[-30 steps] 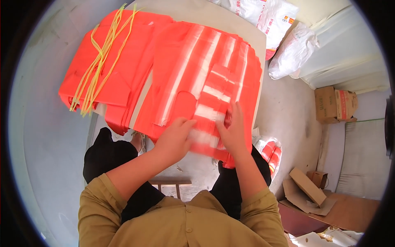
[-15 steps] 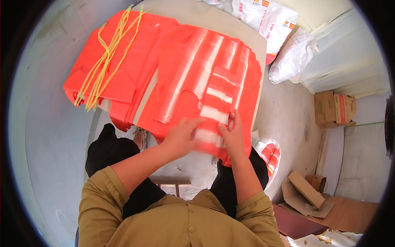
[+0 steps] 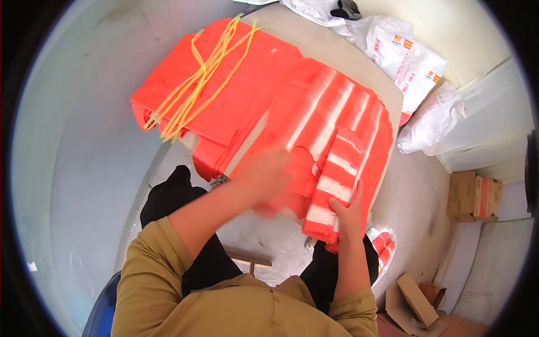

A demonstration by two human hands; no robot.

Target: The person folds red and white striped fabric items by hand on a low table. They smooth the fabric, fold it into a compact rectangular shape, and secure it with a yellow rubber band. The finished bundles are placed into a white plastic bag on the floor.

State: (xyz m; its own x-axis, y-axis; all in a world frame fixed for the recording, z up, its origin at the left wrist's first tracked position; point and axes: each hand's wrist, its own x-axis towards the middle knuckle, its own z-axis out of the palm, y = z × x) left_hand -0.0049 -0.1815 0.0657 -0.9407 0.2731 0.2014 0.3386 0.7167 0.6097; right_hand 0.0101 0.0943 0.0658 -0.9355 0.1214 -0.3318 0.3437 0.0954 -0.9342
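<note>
Gripping flat, red-and-white banded plastic bundle (image 3: 332, 188) in right hand (image 3: 349, 216); blurring left hand (image 3: 266, 171) past telling its grip; facing beige tabletop (image 3: 306, 36), white sacks (image 3: 431, 123) beyond.

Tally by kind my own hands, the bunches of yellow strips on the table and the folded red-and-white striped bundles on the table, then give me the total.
Hands: 2 (left hand, blurred; right hand)
Bunch of yellow strips: 1
Folded striped bundle: 1
Total: 4
</note>
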